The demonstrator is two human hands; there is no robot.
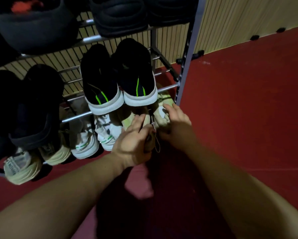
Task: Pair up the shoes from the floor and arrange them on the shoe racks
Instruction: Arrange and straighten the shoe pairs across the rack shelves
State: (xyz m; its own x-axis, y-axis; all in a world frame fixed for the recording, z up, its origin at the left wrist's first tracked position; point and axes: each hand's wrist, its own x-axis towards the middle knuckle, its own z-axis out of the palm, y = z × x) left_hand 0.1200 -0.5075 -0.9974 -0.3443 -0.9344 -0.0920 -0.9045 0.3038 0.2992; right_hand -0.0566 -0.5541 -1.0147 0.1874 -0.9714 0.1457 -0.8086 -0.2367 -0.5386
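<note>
Nearest, two bare forearms reached forward over the red floor (239, 109).

Item 1: left hand (132, 144). Index finger lay extended along the inner beige sneaker (127, 114); the other fingers were curled round its heel end, where a thin cord (157, 147) hung down.

Item 2: right hand (176, 123). Fingers were draped over and gripping the heel of the outer beige sneaker (161, 100).

Both beige sneakers sat toe-in on the bottom tier of the shoe rack (188, 66), at its right end, just beside the corner post.

Item 3: same tier, leftward: pair of white sneakers (86, 142) with green stripes, then pair of cream chunky-soled sneakers (56, 152), heels outward.

Item 4: middle tier, directly above the beige pair: black sneakers (101, 87) with neon-green stripes and white soles, side by side. Left of them, black slip-on shoes (36, 109).

Item 5: top tier: black shoes (118, 14); left of them a dark rounded object (34, 26) with red inside, which could not be identified.

Behind the rack: beige slatted wall (239, 19).
</note>
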